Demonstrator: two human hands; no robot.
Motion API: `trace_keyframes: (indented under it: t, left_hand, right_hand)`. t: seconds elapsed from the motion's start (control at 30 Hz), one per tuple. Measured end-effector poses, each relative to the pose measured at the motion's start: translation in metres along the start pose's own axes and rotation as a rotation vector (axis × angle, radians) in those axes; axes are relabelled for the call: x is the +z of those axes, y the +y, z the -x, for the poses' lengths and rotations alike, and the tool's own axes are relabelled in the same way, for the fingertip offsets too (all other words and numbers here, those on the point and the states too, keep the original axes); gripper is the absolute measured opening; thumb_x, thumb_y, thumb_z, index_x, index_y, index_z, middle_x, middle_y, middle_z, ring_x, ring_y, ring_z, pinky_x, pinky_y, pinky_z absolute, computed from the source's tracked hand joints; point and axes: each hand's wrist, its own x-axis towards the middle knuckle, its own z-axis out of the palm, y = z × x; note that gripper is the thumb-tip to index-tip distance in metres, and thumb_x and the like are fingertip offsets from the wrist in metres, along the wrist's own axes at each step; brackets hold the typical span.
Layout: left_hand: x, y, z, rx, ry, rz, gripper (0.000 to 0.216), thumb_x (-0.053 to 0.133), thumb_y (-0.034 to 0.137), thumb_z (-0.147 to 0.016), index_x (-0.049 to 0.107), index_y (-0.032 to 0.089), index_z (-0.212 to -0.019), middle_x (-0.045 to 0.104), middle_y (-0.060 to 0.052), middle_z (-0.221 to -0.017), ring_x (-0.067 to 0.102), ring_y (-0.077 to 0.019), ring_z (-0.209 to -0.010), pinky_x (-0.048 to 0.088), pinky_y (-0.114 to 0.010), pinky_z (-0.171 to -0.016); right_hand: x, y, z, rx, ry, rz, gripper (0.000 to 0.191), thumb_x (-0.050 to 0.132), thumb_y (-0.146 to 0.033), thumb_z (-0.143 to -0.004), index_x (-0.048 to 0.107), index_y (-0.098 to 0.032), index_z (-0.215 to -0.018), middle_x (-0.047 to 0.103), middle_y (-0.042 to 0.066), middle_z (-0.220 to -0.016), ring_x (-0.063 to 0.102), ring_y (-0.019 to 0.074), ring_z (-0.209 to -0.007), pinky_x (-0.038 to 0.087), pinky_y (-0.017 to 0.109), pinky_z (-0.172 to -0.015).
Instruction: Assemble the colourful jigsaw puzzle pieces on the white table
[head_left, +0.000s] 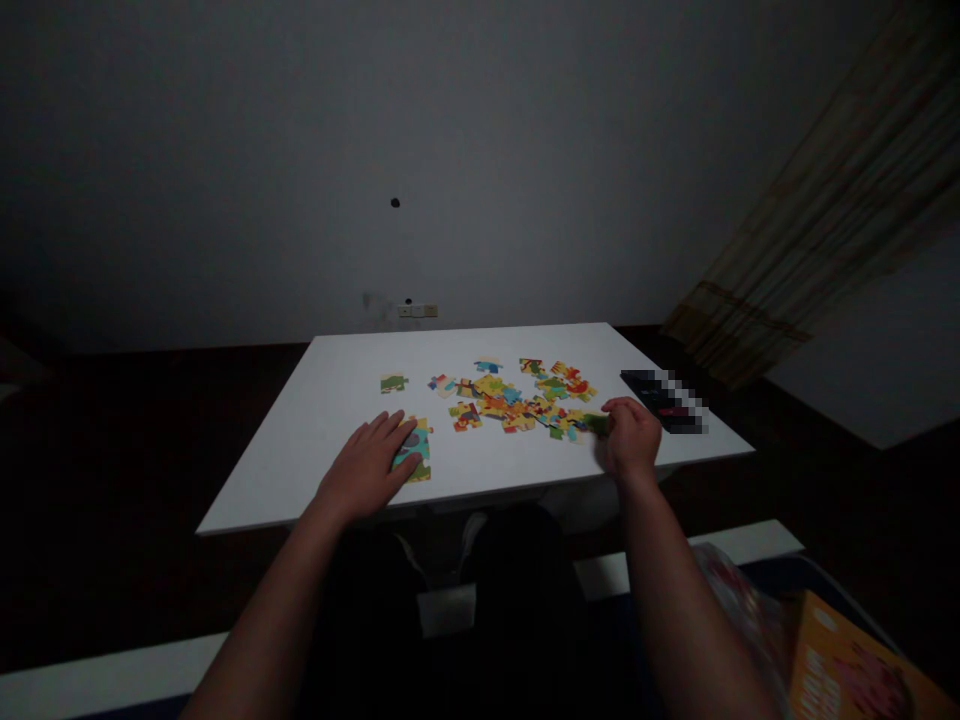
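Observation:
My left hand (366, 464) lies flat with its fingers stretched out, and its fingertips and thumb touch a small joined section of jigsaw puzzle (421, 462) in teal, yellow and green. Between the curled fingers of my right hand (632, 436) is a green puzzle piece (596, 424), partly hidden by the fingers. It is at the right end of a loose pile of colourful puzzle pieces (517, 408), several of them overlapping. Apart from the pile, a single green piece (393, 382) rests beyond my left hand.
A white table (292, 440) carries the pieces. A dark, partly pixelated object (656, 398) lies near its right edge. At the lower right are an orange box (847, 660) and a clear plastic bag (739, 600). Behind the table stands a wall (510, 180).

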Motion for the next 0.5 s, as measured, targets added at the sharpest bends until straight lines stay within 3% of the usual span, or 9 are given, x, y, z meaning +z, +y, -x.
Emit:
trace_keyframes:
  t: [0.1, 0.27, 0.5]
  left_hand:
    - [0.000, -0.001, -0.001, 0.004, 0.026, -0.005, 0.068, 0.043, 0.060, -0.111, 0.051, 0.024, -0.168, 0.043, -0.011, -0.180, 0.037, -0.0367, -0.168, 0.032, -0.061, -0.137]
    - [0.002, -0.003, -0.001, 0.016, 0.080, 0.001, 0.065, 0.046, 0.057, -0.110, 0.059, 0.020, -0.162, 0.051, -0.013, -0.175, 0.045, -0.0376, -0.163, 0.038, -0.060, -0.134]
    - [0.003, -0.005, -0.001, 0.013, 0.146, 0.032, 0.060, 0.049, 0.053, -0.108, 0.066, 0.018, -0.154, 0.059, -0.014, -0.168, 0.052, -0.0356, -0.159, 0.042, -0.056, -0.133]
  right_hand:
    - [0.002, -0.009, 0.000, 0.201, 0.131, -0.325, 0.014, 0.057, -0.033, -0.073, 0.066, -0.023, -0.076, 0.043, -0.003, -0.057, 0.040, 0.0165, -0.053, 0.031, 0.031, -0.049]
    - [-0.005, -0.016, -0.003, 0.327, 0.238, -0.767, 0.011, 0.066, -0.029, -0.064, 0.058, -0.024, -0.070, 0.031, -0.010, -0.053, 0.024, 0.0085, -0.047, 0.016, 0.025, -0.046]
    - [-0.007, -0.015, -0.003, 0.330, 0.250, -0.831, 0.014, 0.069, -0.029, -0.066, 0.057, -0.024, -0.071, 0.029, -0.012, -0.053, 0.023, 0.0075, -0.046, 0.015, 0.025, -0.045]
